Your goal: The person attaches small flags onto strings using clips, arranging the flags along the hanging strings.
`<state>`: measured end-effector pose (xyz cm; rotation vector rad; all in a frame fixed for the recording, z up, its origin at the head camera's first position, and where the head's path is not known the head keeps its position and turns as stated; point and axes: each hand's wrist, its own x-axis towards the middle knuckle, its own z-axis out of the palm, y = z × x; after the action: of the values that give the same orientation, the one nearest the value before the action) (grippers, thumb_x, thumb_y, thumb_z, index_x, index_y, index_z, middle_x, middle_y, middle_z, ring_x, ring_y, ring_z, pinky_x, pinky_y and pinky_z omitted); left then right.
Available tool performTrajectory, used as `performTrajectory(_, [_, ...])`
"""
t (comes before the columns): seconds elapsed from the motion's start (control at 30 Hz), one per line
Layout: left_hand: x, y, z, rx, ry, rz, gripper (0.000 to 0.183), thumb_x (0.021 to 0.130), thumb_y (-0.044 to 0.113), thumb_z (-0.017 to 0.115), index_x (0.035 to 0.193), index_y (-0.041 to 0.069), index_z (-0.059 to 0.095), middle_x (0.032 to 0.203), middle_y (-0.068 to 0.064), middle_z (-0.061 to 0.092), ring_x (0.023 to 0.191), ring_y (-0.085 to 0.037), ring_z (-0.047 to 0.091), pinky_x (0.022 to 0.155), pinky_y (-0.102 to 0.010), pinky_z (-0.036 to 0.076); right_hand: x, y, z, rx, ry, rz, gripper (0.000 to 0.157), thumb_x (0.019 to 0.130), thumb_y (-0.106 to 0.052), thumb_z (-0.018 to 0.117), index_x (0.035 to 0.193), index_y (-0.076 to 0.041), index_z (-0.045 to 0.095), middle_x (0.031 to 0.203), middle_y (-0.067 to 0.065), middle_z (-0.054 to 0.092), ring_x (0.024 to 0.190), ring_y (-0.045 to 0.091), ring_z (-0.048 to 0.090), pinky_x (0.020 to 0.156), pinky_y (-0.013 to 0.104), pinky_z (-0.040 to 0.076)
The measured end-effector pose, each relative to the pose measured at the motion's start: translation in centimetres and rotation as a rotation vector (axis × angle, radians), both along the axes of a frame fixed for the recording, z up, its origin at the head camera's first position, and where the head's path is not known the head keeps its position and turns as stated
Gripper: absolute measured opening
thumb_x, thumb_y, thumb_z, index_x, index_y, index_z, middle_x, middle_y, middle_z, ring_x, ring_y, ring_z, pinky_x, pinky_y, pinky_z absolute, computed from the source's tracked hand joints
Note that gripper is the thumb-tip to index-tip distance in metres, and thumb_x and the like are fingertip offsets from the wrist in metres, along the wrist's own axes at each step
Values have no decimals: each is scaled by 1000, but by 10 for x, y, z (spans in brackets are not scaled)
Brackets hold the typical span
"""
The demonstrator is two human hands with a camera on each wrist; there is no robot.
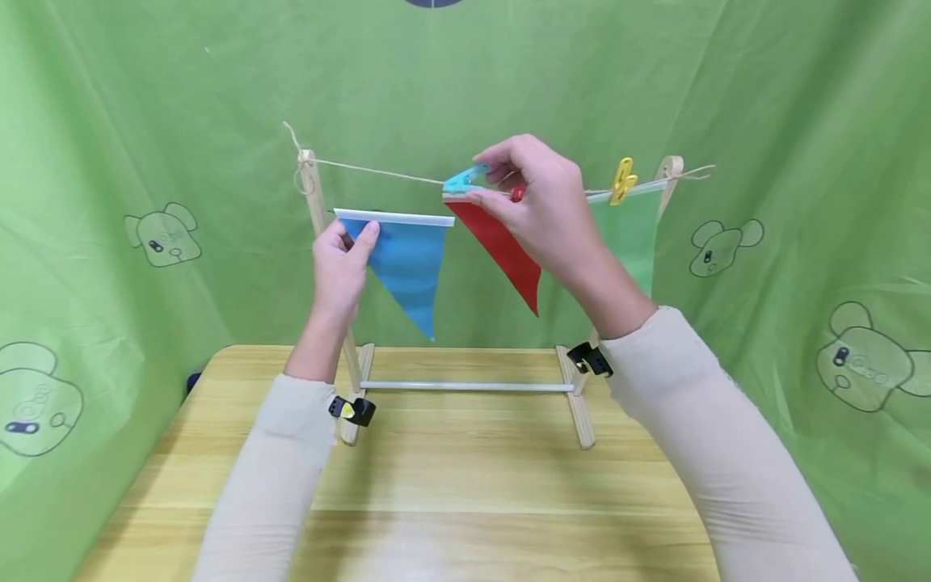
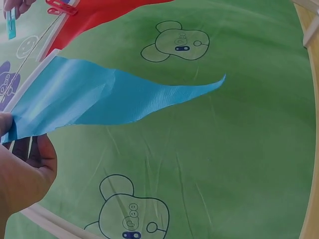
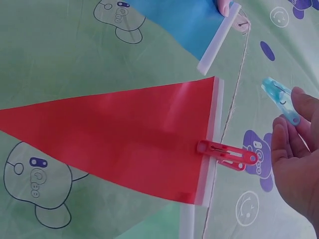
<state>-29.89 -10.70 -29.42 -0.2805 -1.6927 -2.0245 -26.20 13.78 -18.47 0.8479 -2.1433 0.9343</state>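
Pinched at its upper left corner, a blue pennant [image 1: 409, 263] hangs from my left hand [image 1: 338, 267], point downward. Its white top strip [image 1: 396, 217] sits a little below the string [image 1: 371, 169], apart from it. My right hand [image 1: 541, 202] grips a light blue clothespin [image 3: 281, 99] between thumb and fingers. In the right wrist view that clothespin is clear of the string. A red pennant [image 3: 149, 134] hangs on the string by a red clothespin [image 3: 227, 153], just below my right hand. At the right, a yellow clothespin [image 1: 623, 182] holds a green pennant [image 1: 631, 234], partly hidden by my right arm.
The string runs between two wooden posts [image 1: 314, 194] of a stand. A white crossbar [image 1: 465, 387] joins its feet on the wooden table [image 1: 451, 485]. Green cloth [image 1: 436, 73] with printed cartoon heads surrounds the table at the back and sides.
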Motion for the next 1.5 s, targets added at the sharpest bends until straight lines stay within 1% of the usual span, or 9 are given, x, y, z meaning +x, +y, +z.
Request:
performTrajectory(0.13, [-2, 0, 4, 42, -7, -19, 3, 101, 9, 65, 103, 7, 67, 91, 3, 67, 86, -10, 63, 80, -23, 56, -2, -5, 5, 20, -10, 2, 31, 88, -15, 83, 115, -3, 73, 106, 9, 71, 93, 14, 66, 81, 25, 54])
performTrajectory(0.37, [-4, -1, 7, 61, -40, -66, 3, 104, 14, 62, 104, 13, 65, 97, 1, 67, 90, -12, 64, 82, -25, 58, -10, -16, 16, 65, -21, 8, 28, 89, -14, 82, 111, 0, 73, 105, 9, 73, 91, 14, 69, 90, 25, 59])
performTrajectory(0.5, [-5, -1, 10, 71, -27, -82, 4, 104, 13, 62, 105, 12, 65, 99, 0, 67, 92, -13, 64, 83, -26, 58, -13, -20, 24, 93, -39, -17, 27, 89, -16, 82, 110, -1, 74, 104, 7, 75, 89, 13, 69, 88, 23, 59])
performTrajectory(0.77, [-11, 3, 15, 98, -4, -89, 5, 102, 10, 63, 104, 12, 67, 96, 0, 67, 89, -12, 64, 81, -24, 58, -19, -22, 34, 138, -78, -67, 26, 90, -19, 81, 110, -4, 76, 102, 6, 76, 87, 10, 68, 85, 20, 58])
performTrajectory(1.0, [-15, 1, 17, 118, -1, -93, 7, 101, 7, 64, 105, 11, 69, 96, 1, 69, 90, -12, 65, 82, -24, 58, -25, -27, 39, 185, -99, -72, 24, 90, -22, 80, 107, -4, 77, 99, 4, 75, 85, 9, 66, 84, 19, 57])
performTrajectory(1.2, [-17, -3, 21, 130, 2, -91, 8, 101, 6, 64, 104, 11, 70, 98, 0, 70, 90, -13, 66, 83, -23, 59, -30, -32, 46, 245, -121, -106, 26, 90, -24, 79, 106, -4, 77, 99, 5, 76, 84, 10, 65, 83, 19, 56])
performTrajectory(1.33, [-18, -2, 22, 142, -12, -112, 9, 102, 6, 63, 104, 11, 69, 99, 0, 70, 91, -13, 67, 84, -24, 59, -33, -35, 50, 265, -163, -121, 26, 91, -25, 79, 108, -5, 77, 100, 4, 75, 85, 10, 64, 83, 18, 55])
performTrajectory(1.5, [-20, 1, 23, 177, -31, -149, 9, 102, 6, 63, 103, 13, 69, 99, 0, 70, 91, -13, 67, 84, -24, 59, -36, -40, 53, 307, -201, -116, 27, 92, -24, 77, 111, -5, 76, 101, 5, 75, 88, 12, 65, 85, 19, 55])
